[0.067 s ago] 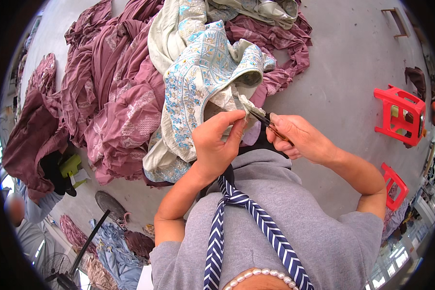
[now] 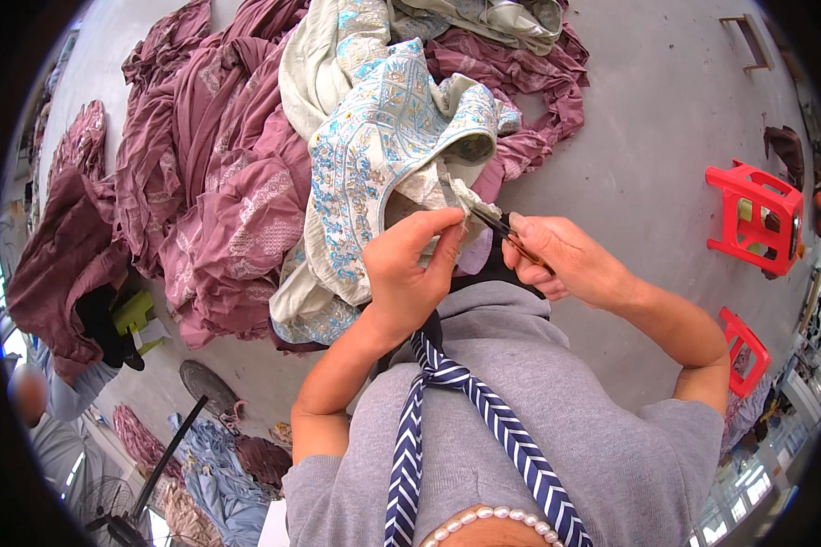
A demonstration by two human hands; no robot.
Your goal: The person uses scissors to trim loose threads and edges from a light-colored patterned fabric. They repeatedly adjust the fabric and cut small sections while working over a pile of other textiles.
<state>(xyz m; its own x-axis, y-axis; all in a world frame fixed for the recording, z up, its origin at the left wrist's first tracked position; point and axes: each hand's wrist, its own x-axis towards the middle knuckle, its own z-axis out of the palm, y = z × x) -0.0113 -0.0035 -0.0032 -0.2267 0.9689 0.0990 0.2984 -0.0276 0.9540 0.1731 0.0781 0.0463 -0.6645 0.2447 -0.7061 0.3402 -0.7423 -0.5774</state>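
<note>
My left hand (image 2: 412, 264) pinches the frayed edge of a cream garment (image 2: 385, 128) between thumb and forefinger. The garment is patterned in blue and gold and drapes over my lap and away from me. In my right hand (image 2: 570, 260) is a pair of small dark scissors (image 2: 491, 221), its blades pointing left at the pinched edge, close to my left fingertips. A few loose threads show there. Whether the blades touch the cloth, I cannot tell. My palm and fingers partly hide the scissors' handles.
A large heap of mauve printed cloth (image 2: 219, 173) lies ahead and to the left. Two red plastic stools (image 2: 753, 219) stand on the grey floor (image 2: 648, 109) at right. Another person's hand (image 2: 29, 395) is at far left, near a black fan stand (image 2: 169, 460) and more cloth piles.
</note>
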